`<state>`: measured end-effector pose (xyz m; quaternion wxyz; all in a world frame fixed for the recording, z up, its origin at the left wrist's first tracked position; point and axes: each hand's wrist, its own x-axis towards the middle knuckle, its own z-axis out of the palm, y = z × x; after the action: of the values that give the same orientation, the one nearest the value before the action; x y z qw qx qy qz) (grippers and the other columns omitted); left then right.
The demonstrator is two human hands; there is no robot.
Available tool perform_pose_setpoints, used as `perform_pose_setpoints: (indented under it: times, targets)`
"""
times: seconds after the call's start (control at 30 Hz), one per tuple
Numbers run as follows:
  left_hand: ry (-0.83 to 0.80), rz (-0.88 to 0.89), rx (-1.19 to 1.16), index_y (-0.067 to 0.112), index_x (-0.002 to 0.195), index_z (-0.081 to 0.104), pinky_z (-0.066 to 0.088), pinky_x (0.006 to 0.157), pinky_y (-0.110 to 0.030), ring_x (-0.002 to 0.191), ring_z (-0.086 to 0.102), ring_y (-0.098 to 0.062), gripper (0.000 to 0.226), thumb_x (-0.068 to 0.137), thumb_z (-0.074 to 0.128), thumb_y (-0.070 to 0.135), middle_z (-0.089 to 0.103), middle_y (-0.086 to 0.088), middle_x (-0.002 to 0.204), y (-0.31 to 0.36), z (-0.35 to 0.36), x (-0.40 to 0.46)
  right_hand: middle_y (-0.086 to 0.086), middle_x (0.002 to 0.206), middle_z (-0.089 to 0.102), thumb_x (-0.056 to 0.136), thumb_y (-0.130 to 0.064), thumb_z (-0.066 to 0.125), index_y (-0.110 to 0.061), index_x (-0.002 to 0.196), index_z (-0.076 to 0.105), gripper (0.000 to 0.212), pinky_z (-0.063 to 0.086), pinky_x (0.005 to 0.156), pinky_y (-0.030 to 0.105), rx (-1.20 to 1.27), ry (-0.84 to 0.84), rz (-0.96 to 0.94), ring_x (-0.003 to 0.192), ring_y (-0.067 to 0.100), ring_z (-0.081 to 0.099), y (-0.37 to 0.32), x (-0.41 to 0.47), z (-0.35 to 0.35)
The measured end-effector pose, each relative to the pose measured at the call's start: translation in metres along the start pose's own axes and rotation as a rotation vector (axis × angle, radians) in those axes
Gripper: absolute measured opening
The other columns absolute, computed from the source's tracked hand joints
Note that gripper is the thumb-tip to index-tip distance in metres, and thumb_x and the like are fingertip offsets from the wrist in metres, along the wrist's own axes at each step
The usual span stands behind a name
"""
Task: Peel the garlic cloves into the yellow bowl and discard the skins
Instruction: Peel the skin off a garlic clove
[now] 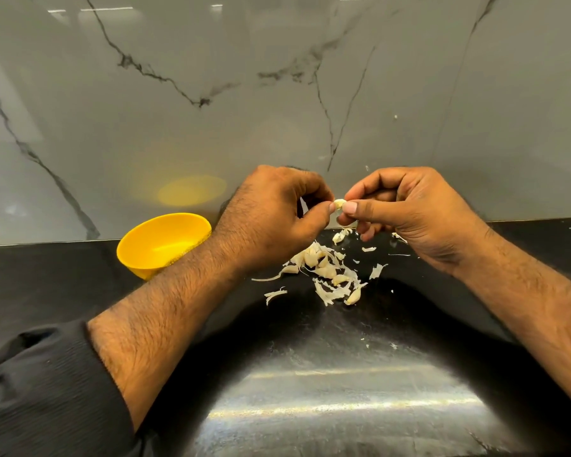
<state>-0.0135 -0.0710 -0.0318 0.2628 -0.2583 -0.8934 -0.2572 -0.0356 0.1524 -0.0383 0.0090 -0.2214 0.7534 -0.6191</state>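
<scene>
Both hands, left (271,219) and right (406,216), pinching one clove (340,204) above skins (327,275); bowl (159,245) sitting left.

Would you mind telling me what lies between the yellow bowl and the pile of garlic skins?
In the head view, the person's left forearm crosses between the yellow bowl and the pile of garlic skins, covering the bowl's right edge.

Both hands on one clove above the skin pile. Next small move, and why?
Probably keep stripping skin before any move to the bowl. The left hand and right hand both pinch the garlic clove above the pile of skins; a shred seems to hang under it. The yellow bowl sits to the left, its visible inside bare.
</scene>
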Motion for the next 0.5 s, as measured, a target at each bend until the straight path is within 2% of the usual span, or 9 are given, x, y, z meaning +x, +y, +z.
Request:
perform_pose_setpoints:
  times: [0.13,0.33,0.5]
  targets:
    - [0.003,0.003,0.064,0.023,0.1,0.079,0.056,0.065,-0.026,0.068,0.06,0.001,0.012,0.1,0.069,0.03,0.059,0.025,0.076,0.002,0.002,0.0,0.014,0.092,0.081,0.087,-0.007,0.079,-0.001,0.108,0.072,0.023,0.063,0.068,0.031,-0.018,0.0,-0.013,0.073,0.022,0.075,0.0,0.0,0.001]
    - [-0.007,0.07,0.186,0.017,0.101,0.074,0.051,0.066,-0.026,0.071,0.057,-0.006,0.013,0.101,0.062,0.024,0.063,0.009,0.079,0.006,0.006,0.0,0.014,0.09,0.08,0.09,-0.006,0.076,-0.001,0.109,0.073,0.02,0.065,0.067,0.03,-0.011,-0.023,0.02,0.075,0.023,0.077,0.001,0.0,0.002]
    - [-0.046,0.059,0.245,0.018,0.1,0.067,0.03,0.061,-0.015,0.065,0.044,0.0,0.011,0.102,0.058,0.023,0.041,0.019,0.073,0.011,0.006,0.0,0.016,0.089,0.08,0.091,-0.005,0.075,-0.001,0.107,0.075,0.017,0.064,0.064,0.028,-0.013,-0.032,0.03,0.074,0.024,0.076,0.001,0.001,0.001]
